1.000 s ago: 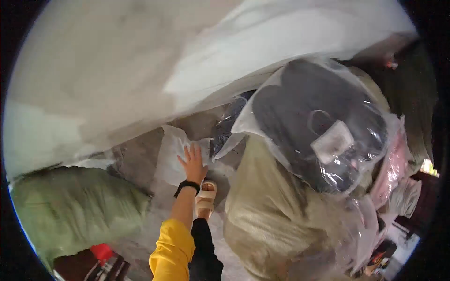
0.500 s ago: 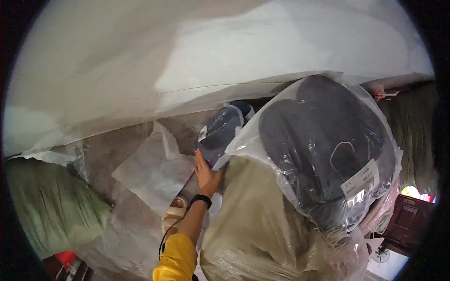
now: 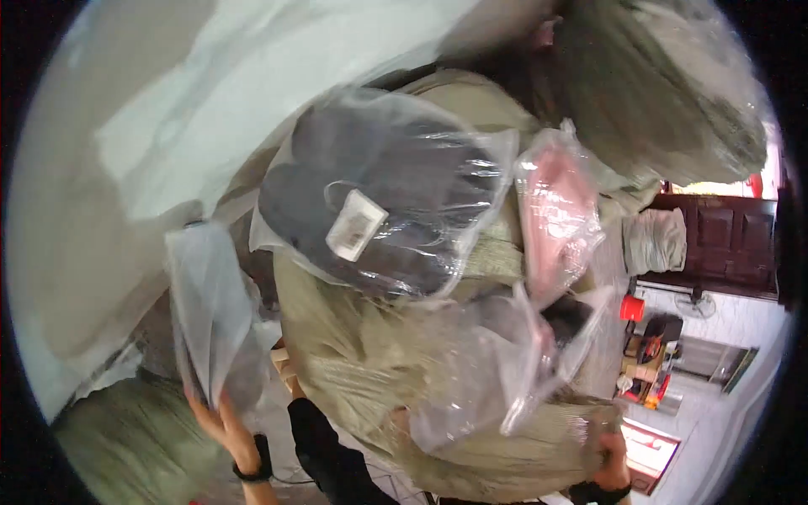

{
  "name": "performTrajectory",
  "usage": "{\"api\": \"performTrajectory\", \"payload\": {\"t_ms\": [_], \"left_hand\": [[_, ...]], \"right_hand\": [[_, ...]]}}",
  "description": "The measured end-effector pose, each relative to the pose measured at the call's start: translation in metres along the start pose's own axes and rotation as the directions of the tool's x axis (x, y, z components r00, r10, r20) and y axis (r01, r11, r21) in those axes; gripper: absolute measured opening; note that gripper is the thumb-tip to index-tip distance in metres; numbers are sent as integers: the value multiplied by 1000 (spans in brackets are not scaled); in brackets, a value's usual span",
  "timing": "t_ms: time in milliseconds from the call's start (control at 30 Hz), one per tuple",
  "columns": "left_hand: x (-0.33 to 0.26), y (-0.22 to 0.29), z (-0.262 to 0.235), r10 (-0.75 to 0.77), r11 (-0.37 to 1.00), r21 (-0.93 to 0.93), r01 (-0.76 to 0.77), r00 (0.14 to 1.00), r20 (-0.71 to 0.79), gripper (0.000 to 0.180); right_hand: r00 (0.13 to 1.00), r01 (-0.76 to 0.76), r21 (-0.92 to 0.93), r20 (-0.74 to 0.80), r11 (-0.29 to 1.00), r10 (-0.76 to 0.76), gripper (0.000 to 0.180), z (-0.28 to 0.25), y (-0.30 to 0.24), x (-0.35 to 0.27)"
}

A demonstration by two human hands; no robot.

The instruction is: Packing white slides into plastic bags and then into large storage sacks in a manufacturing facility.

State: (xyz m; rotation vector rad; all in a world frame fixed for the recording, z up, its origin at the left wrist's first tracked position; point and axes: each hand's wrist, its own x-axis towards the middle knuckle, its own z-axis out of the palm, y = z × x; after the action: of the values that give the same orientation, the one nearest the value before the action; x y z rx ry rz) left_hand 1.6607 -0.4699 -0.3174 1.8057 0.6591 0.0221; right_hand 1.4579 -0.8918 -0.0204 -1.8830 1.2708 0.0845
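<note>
At the lower left, my left hand (image 3: 225, 429), a black band on its wrist, has its fingers closed around the lower end of a frosted plastic bag (image 3: 210, 295). Something grey shows faintly through the bag. At the lower right, my right hand (image 3: 614, 463) curls over the edge of a big olive woven sack (image 3: 345, 337); its fingertips are partly hidden. On top of the sack lies a clear bag (image 3: 396, 185) of dark grey rounded soft goods with a white tag. Beside it are a clear bag of pink goods (image 3: 555, 210) and a crumpled see-through bag (image 3: 471, 379).
A pale sheet-like surface (image 3: 185, 109) rises along the upper left. More olive sacks stand at the lower left (image 3: 126, 446) and upper right (image 3: 648, 93). My black-clad leg (image 3: 328, 454) and a cream sandal (image 3: 284, 366) are below. At the right are a dark red door (image 3: 724, 236) and a fan (image 3: 694, 305).
My view has swung right. The left hand has come away from the dark bagged item by the sheet and now holds the frosted bag. My right hand has come into view on the sack.
</note>
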Motion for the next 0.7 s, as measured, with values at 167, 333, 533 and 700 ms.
{"api": "performTrajectory", "payload": {"t_ms": [167, 333, 533, 700], "left_hand": [[-120, 66, -59, 501, 772, 392, -501, 858, 110, 63], [-161, 215, 37, 459, 664, -18, -748, 388, 800, 53], [-116, 145, 38, 282, 951, -47, -305, 796, 535, 32], [32, -97, 5, 240, 606, 614, -506, 852, 466, 31]], "right_hand": [[912, -409, 425, 206, 808, 354, 46, 3, -25, -30], [941, -334, 556, 151, 761, 303, 39, -10, -9, -40], [902, -291, 636, -66, 714, 427, 39, -42, 13, -64], [960, -269, 400, 43, 876, 275, 61, -37, 38, 5]]}}
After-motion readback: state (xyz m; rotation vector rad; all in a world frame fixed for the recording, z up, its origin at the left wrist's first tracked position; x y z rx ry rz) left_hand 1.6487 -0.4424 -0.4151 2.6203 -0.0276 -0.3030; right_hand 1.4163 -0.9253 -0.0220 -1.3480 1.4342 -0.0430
